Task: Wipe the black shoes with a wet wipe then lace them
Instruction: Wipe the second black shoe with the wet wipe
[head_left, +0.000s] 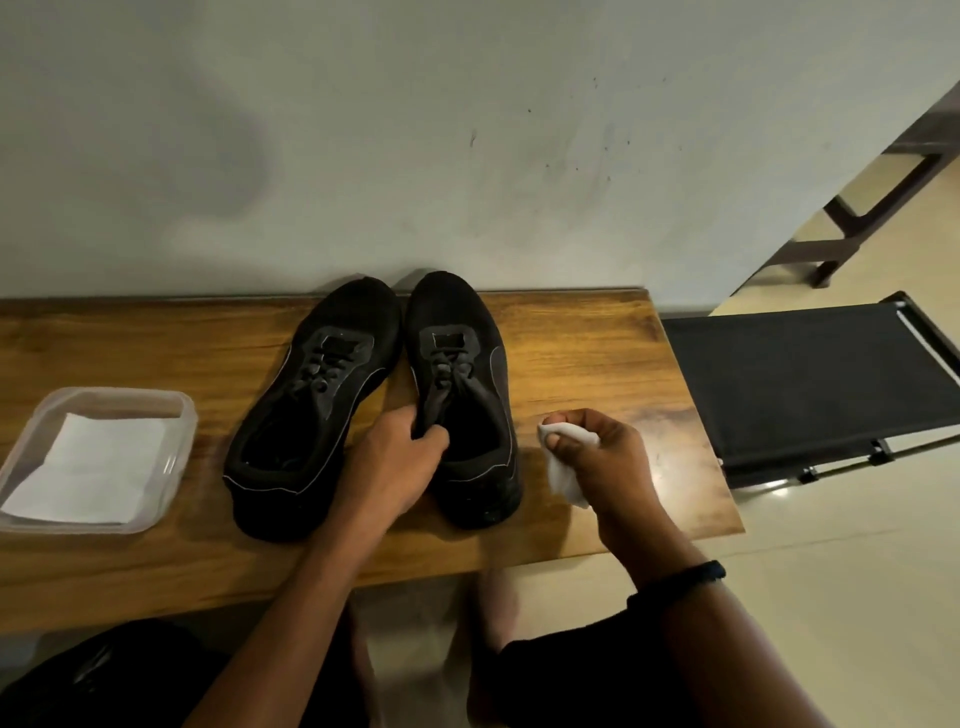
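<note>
Nearest me, my right hand (597, 457) curls tight round a balled wet wipe (563, 470) — soft, damp, easily squeezed. My left hand (395, 457) pinches the tongue of the right-side shoe (467, 395) — light, with a floppy upper, best steadied there. It stands touching the other shoe (317, 405) on the wooden bench (597, 364).

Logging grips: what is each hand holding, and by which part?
The left hand grips the right-hand shoe by its tongue; the right hand clutches a crumpled wet wipe.
</note>
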